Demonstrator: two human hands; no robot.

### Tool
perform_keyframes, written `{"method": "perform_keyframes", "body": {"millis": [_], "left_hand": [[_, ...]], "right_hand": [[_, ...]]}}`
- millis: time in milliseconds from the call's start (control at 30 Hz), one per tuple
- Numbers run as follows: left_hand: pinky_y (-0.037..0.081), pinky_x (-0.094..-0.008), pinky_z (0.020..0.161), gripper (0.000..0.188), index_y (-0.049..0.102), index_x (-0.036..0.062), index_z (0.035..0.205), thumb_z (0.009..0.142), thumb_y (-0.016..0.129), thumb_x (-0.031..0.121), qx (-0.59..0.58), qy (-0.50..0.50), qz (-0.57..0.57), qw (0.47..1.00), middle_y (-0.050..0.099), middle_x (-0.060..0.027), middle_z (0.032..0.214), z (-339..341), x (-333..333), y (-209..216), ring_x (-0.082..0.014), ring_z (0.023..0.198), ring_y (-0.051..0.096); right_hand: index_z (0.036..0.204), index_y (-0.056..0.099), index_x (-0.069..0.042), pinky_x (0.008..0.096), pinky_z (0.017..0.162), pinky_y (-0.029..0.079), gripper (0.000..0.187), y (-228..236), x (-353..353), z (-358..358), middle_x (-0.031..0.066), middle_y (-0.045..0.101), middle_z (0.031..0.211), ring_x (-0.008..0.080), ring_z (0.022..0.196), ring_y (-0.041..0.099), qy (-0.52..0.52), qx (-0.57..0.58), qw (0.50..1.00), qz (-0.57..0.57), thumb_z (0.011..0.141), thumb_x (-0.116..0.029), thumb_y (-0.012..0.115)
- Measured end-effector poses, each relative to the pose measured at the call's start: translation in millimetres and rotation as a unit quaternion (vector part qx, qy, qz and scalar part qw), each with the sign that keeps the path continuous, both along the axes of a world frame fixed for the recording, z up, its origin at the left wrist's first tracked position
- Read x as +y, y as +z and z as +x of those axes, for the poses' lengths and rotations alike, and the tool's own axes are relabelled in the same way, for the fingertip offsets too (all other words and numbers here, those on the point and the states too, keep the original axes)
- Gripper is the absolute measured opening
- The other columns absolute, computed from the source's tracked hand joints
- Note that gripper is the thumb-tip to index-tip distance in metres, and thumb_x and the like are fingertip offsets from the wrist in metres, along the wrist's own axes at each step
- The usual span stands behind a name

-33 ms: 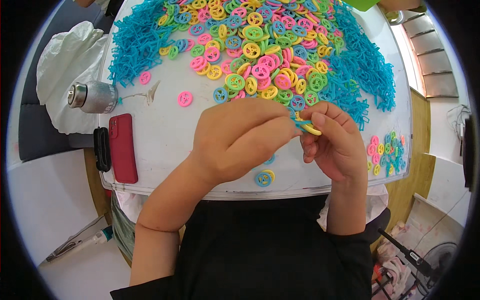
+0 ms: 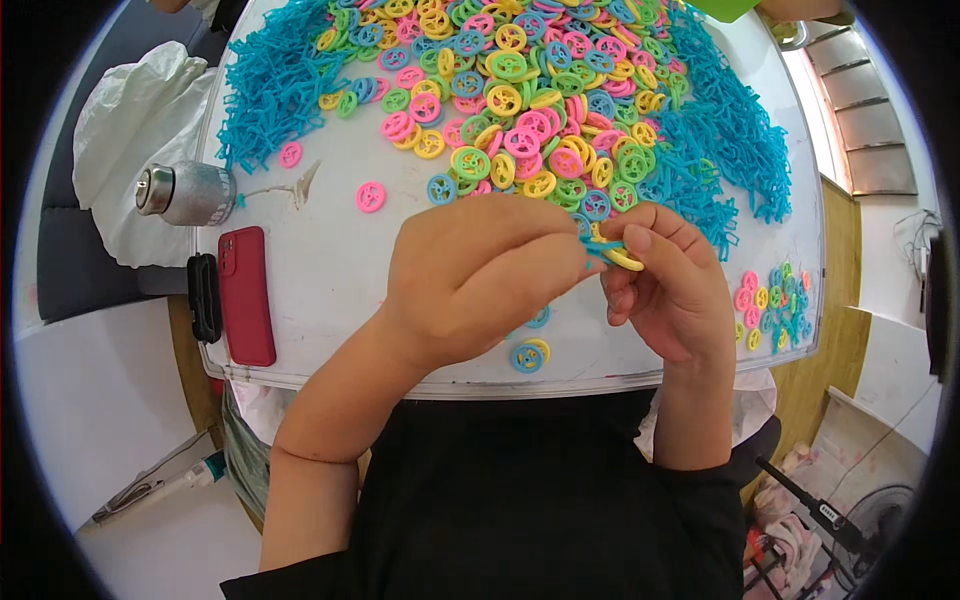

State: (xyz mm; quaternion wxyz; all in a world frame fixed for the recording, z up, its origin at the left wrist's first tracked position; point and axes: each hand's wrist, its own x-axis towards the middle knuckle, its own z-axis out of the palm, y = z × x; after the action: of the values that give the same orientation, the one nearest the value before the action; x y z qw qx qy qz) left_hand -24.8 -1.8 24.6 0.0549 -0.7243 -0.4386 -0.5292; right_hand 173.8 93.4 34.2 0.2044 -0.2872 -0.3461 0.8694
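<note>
Over the near half of the table my left hand [image 2: 480, 275] is closed in a pinch on a small blue plastic clip-like piece [image 2: 601, 245]. My right hand [image 2: 672, 275] pinches a yellow plastic wheel [image 2: 625, 260] between thumb and fingers. Clip piece and wheel meet between the two hands; the fingers hide how they join. Below the hands, a blue wheel [image 2: 527, 358] lies partly over a yellow one on the white table [image 2: 330, 300]. Just beyond my fingers spreads a big heap of pink, yellow, green and blue wheels [image 2: 521, 142].
Blue clip pieces are piled at left [image 2: 275, 85] and right [image 2: 735, 140]. Paired wheels with blue pieces [image 2: 772, 308] sit by the right edge. A red phone [image 2: 246, 295], a black case [image 2: 204, 298] and a silver flask [image 2: 190, 194] line the left edge. Another person's hand [image 2: 800, 8] shows at the top right.
My left fingertips have shifted very slightly, and a little more of the blue clip piece shows. Everything else stays in place.
</note>
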Motion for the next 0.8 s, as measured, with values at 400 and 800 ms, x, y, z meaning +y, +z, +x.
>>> {"method": "perform_keyframes", "body": {"millis": [400, 800], "left_hand": [[0.059, -0.0299, 0.063, 0.038, 0.064, 0.0036, 0.097, 0.068, 0.089, 0.005, -0.055, 0.105, 0.078, 0.99, 0.073, -0.0136, 0.096, 1.5, 1.4, -7.8, -0.024, 0.079, 0.073], [0.057, -0.0298, 0.069, 0.028, 0.072, 0.002, 0.107, 0.08, 0.074, -0.002, -0.105, 0.094, -0.06, 0.988, 0.073, -0.0121, 0.101, 6.6, 3.1, 7.2, -0.0246, 0.085, 0.072]], "right_hand": [[0.109, 0.063, 0.001, 0.0293, 0.058, 0.059, 0.019, 2.6, -18.2, -12.9, 0.0109, 0.07, 0.084, 0.0156, 0.064, 0.068, -0.037, 0.07, 0.996, -0.041, 0.098, -0.015, 0.062], [0.118, 0.059, -0.001, 0.0306, 0.058, 0.056, 0.025, 11.2, -44.1, -19.5, 0.0101, 0.061, 0.081, 0.0156, 0.067, 0.061, -0.109, 0.029, 0.993, 0.037, 0.103, -0.02, 0.053]]}}
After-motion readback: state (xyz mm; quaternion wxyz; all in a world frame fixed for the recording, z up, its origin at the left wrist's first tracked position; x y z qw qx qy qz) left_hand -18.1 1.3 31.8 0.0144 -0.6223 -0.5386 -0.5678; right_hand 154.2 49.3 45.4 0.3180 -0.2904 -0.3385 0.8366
